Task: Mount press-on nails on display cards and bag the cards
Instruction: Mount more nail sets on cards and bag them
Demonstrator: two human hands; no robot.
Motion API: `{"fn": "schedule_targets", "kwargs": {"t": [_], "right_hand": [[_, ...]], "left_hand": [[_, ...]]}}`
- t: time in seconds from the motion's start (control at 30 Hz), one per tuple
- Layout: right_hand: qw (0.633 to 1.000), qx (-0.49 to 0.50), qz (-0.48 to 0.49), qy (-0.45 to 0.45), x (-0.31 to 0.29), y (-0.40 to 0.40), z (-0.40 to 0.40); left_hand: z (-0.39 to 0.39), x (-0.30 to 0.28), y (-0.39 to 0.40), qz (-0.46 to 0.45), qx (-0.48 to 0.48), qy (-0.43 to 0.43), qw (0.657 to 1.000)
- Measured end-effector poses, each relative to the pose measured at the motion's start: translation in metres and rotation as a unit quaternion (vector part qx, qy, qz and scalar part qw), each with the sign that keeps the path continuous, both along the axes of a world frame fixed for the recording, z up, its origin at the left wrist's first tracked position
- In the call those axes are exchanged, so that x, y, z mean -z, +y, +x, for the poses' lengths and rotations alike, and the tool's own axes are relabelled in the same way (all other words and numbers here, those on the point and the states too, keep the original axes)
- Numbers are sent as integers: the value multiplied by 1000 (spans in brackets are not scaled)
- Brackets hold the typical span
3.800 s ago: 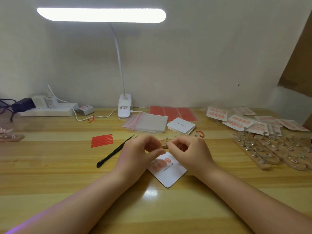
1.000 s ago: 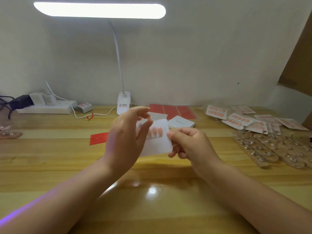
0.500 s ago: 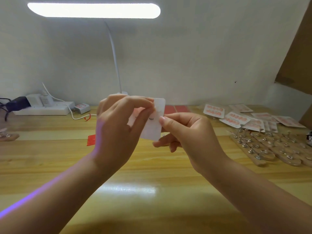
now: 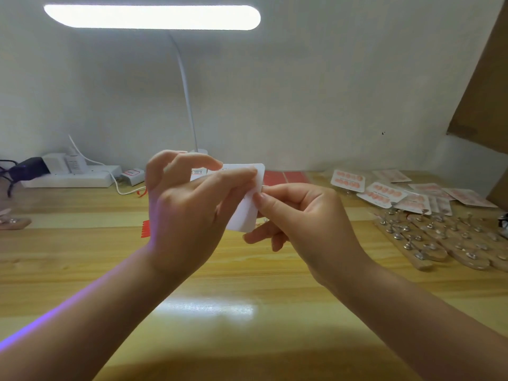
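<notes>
Two hands meet above the middle of the desk [image 4: 82,259], and between them we see one white display card [image 4: 247,213] held up in the air, well clear of the wood. The left hand [image 4: 187,213] curls round the card's left side, its fingers [image 4: 233,177] lying across the front up to the top right corner. The right hand [image 4: 308,215] pinches the card's right edge between thumb and forefinger; its other fingers are tucked below. The hand covers most of the card's face, so we cannot tell what is mounted on it.

Below the hands the desk's near half lies open, with only a glare patch on it. To the right, near the desk's far edge, bagged cards [image 4: 382,192] of pink nails lie overlapping, and just in front of them wooden holders [image 4: 439,243] with metal studs reach toward the right border. Left of the hands a red strip sheet [image 4: 145,229] peeks out. A power strip [image 4: 68,176] sits against the wall at far left, and the lamp [image 4: 154,17] glows overhead.
</notes>
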State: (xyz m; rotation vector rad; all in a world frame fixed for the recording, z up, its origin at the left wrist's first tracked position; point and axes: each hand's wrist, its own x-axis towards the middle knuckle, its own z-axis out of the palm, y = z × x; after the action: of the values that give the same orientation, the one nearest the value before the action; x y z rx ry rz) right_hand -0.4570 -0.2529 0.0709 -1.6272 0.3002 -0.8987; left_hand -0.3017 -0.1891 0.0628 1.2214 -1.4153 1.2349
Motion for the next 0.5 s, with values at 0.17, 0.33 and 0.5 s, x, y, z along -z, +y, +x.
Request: {"fn": "schedule_targets", "kwargs": {"t": [0.17, 0.33, 0.5], "right_hand": [[1000, -3, -2, -7, 0, 0, 0], [1000, 7, -25, -9, 1, -2, 0], [1000, 19, -23, -6, 3, -6, 1]], "left_hand": [[1, 1, 0, 3, -10, -19, 1000], [4, 1, 0, -1, -41, -91, 995], [7, 4, -1, 33, -28, -114, 993]]}}
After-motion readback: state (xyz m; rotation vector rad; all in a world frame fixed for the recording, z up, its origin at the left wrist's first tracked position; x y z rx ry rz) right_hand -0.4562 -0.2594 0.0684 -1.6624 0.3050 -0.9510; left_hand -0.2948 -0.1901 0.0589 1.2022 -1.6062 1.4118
